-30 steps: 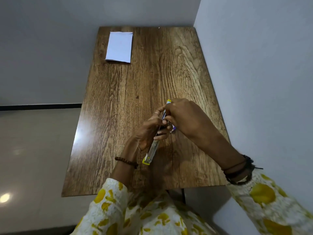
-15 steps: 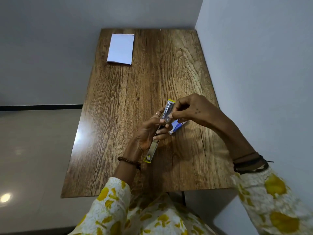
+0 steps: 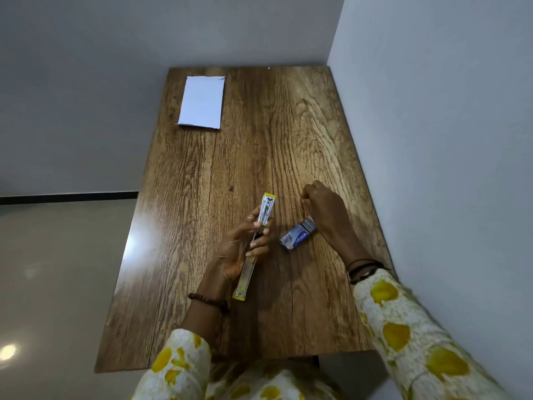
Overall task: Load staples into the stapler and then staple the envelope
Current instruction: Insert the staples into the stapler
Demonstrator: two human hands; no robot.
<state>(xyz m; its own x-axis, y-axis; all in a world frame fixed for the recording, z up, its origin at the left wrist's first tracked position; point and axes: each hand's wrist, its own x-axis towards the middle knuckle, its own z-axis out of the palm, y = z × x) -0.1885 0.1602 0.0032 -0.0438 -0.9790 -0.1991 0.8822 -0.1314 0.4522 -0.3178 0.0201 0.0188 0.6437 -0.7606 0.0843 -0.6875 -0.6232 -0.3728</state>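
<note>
The left hand grips the opened stapler mid-body, likely rigid and light; the right hand, fingers curled on nothing visible, hovers just beyond the staple box.

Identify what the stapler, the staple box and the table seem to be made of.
Stapler: shiny silver metal with yellow, probably plastic, ends. Staple box: printed blue card, likely, with grey staples showing at its open end. Table: brown wood grain, slightly glossy; solid or laminate, unclear.

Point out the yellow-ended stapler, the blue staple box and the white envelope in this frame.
Yellow-ended metal stapler (image 3: 265, 212), head view, on its upper opened part above the left hand's grip.
Small blue staple box (image 3: 294, 238), head view, on its printed blue side.
White paper envelope (image 3: 202, 103), head view, on the middle of its face.
</note>
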